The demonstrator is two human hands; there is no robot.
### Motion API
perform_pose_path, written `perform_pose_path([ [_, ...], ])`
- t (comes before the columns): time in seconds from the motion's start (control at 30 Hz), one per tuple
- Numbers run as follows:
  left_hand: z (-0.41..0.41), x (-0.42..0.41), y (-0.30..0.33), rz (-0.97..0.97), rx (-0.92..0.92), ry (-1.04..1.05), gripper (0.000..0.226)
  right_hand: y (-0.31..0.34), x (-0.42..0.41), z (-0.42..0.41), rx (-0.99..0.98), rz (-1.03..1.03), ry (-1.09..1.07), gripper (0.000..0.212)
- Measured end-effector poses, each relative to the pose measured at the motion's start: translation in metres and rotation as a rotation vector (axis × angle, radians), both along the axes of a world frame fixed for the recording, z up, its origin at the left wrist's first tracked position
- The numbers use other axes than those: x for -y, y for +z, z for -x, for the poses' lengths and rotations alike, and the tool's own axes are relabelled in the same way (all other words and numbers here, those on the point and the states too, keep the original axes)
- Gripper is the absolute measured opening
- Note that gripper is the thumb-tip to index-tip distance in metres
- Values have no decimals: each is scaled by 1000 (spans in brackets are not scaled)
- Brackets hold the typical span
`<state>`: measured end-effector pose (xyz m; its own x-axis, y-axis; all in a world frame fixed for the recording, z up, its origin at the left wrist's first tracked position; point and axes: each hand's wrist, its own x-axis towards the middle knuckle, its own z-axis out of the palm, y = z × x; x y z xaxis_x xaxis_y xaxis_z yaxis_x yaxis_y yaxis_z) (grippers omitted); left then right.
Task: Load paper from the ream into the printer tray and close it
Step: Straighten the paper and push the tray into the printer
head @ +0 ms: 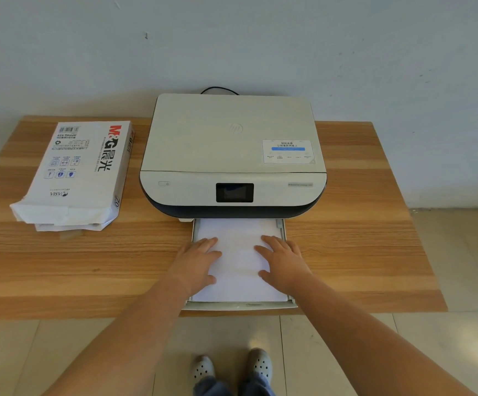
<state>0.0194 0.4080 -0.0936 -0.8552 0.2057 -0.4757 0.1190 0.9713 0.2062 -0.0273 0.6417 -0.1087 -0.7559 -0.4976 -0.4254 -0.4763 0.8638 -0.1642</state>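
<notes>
A white and dark printer (pixel 233 155) stands at the middle back of the wooden table (pixel 89 264). Its paper tray (pixel 240 305) is pulled out toward me and reaches the table's front edge. A stack of white paper (pixel 239 252) lies in the tray. My left hand (pixel 196 262) rests flat on the left side of the paper, fingers spread. On the right side of the stack my right hand (pixel 282 262) also lies flat. The opened ream of paper (pixel 77 172) sits on the table to the left of the printer.
A black cable (pixel 219 89) runs behind the printer against the grey wall. The table's front edge is just under the tray's end. My feet in light clogs (pixel 232 367) stand on the tiled floor below.
</notes>
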Motion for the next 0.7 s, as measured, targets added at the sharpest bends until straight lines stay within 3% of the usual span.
perform_pose_path([
  [0.7,9,5,-2,-6,22,63,71,3,-2,14,9,-10,-8,64],
])
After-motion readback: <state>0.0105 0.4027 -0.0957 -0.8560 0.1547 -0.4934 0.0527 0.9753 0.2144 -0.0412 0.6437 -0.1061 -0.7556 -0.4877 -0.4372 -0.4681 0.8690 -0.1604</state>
